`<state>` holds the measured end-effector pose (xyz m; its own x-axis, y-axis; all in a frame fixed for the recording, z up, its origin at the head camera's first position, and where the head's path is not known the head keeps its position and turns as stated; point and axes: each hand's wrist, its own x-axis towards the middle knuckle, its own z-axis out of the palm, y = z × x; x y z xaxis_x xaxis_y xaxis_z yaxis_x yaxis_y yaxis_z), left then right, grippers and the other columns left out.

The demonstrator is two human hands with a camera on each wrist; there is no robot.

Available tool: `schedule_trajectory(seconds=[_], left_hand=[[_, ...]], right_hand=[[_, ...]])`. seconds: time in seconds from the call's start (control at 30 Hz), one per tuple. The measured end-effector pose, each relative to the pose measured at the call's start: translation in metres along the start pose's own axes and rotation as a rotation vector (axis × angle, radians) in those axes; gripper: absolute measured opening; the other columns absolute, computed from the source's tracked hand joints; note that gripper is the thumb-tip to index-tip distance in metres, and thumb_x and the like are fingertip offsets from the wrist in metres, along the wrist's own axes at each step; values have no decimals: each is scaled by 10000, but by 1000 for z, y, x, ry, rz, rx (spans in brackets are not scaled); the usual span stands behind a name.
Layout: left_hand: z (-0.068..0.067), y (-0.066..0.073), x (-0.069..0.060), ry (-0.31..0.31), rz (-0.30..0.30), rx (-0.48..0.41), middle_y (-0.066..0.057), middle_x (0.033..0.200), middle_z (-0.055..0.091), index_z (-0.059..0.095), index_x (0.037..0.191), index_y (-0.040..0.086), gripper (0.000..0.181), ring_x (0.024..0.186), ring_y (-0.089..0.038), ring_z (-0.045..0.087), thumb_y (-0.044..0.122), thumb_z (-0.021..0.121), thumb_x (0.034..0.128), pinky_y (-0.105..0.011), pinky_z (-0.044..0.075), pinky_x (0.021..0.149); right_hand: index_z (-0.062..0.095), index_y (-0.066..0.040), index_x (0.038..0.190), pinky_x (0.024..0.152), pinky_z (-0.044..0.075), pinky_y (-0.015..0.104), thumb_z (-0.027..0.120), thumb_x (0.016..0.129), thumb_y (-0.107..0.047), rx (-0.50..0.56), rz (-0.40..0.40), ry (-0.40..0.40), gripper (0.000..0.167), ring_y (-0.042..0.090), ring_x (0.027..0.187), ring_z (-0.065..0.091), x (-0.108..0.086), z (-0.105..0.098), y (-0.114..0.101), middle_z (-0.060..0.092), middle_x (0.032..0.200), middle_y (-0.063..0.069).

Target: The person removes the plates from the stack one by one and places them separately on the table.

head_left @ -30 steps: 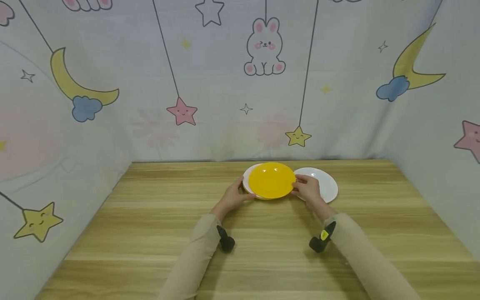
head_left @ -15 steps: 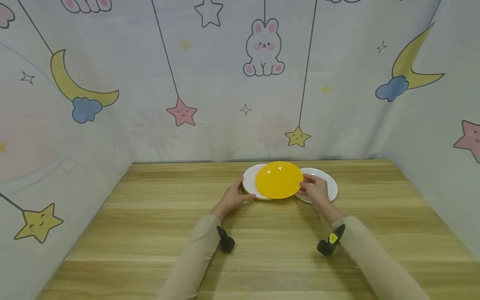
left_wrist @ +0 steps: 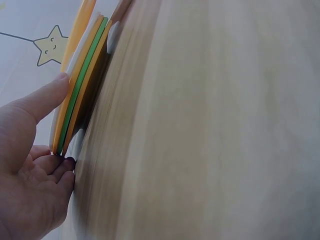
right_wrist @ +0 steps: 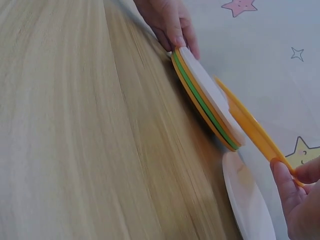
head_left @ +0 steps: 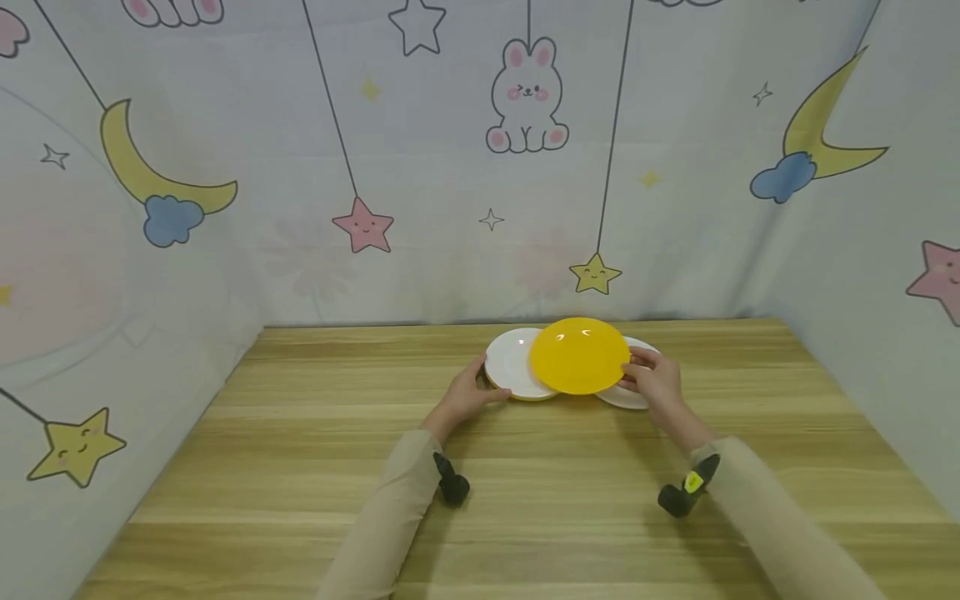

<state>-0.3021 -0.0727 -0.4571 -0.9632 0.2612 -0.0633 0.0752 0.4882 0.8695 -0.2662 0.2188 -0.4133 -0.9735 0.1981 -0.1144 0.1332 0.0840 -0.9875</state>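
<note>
In the head view my right hand pinches the right rim of a yellow plate, holding it raised and overlapping two white areas below. My left hand grips the left edge of a plate stack with a white plate on top. The left wrist view shows a green plate between yellow-orange ones in that stack, with the thumb at the upper edge and fingers underneath. A separate white plate lies on the table under the raised yellow plate, partly hidden by it in the head view.
The wood-grain table stretches toward the person. Behind it hangs a white cloth backdrop with moons, stars and a rabbit. Each wrist wears a small black camera, one at the left sleeve.
The right hand has carried the yellow plate rightward and slightly up, uncovering more of the stack's white top plate and covering more of the separate white plate. The left hand has stayed in place.
</note>
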Motion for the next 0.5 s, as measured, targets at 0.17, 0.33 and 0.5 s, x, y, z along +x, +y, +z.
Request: schedule_trajectory(seconds=[0.17, 0.33, 0.5], left_hand=[[0, 1, -2, 0, 9, 14, -157, 1466, 244, 177, 1435, 5, 924, 1354, -275, 204, 314, 731, 764, -398, 210, 1098], [-1, 1, -2, 1, 15, 14, -159, 1465, 242, 168, 1437, 5, 929, 1353, -280, 203, 314, 730, 765, -400, 215, 1096], [-1, 0, -2, -1, 13, 23, -149, 1469, 235, 166, 1440, 15, 931, 1356, -268, 196, 318, 729, 764, -390, 214, 1097]], right_hand=[[353, 95, 1334, 649, 538, 194, 490, 894, 26, 23, 11, 15, 466, 9, 633, 578, -4, -9, -2, 451, 1069, 131], [315, 96, 1353, 667, 537, 193, 480, 898, 31, 50, 20, 26, 489, 16, 649, 574, -7, -19, -3, 444, 1060, 109], [294, 84, 1368, 689, 534, 193, 478, 907, 16, 50, 31, 36, 501, 14, 673, 571, -8, -31, -2, 448, 1066, 102]])
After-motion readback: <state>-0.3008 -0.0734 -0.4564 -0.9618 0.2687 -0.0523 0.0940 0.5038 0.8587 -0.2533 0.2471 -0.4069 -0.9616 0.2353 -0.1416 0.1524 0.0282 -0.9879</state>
